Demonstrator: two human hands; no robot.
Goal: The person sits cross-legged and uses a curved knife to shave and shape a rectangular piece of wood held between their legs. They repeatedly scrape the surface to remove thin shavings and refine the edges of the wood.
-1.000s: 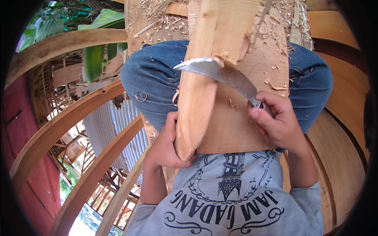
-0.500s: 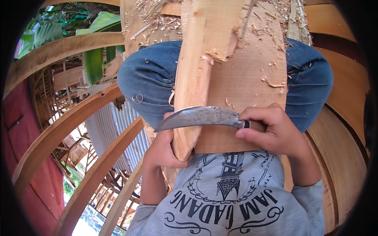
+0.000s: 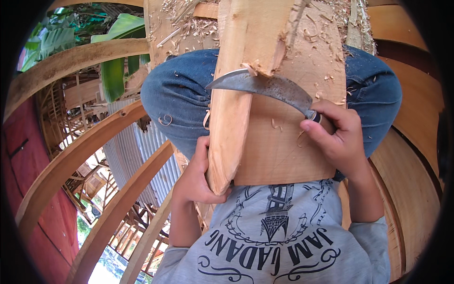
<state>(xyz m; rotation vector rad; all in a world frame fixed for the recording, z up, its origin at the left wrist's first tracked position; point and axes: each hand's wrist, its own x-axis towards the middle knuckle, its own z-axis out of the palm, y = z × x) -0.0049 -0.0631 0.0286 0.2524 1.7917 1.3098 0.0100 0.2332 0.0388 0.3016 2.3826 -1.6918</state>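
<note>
My left hand (image 3: pixel 196 177) is closed round the near, tapered end of a long piece of wood (image 3: pixel 229 130), which runs away from me and widens toward the far side. In my right hand (image 3: pixel 343 137) is the handle of a curved knife (image 3: pixel 269 87); its broad, stained blade lies across the wood, tip pointing left. At the blade's far edge a curled shaving (image 3: pixel 250 70) stands up beside a notched step in the wood. Beneath it all lies a flat board (image 3: pixel 293 156), its near end against my shirt.
My bent knees in jeans flank the board. Wood shavings (image 3: pixel 201 31) litter the far planks. Curved wooden ribs (image 3: pixel 90 177) arch along the left, with a corrugated metal sheet (image 3: pixel 127 142) and banana leaves (image 3: pixel 113 78) beyond. Wide curved planks (image 3: pixel 409 194) rise on the right.
The knife has moved away from me along the wood, from near its tapered end up to the notch. My right hand went with it; my left hand stays in place.
</note>
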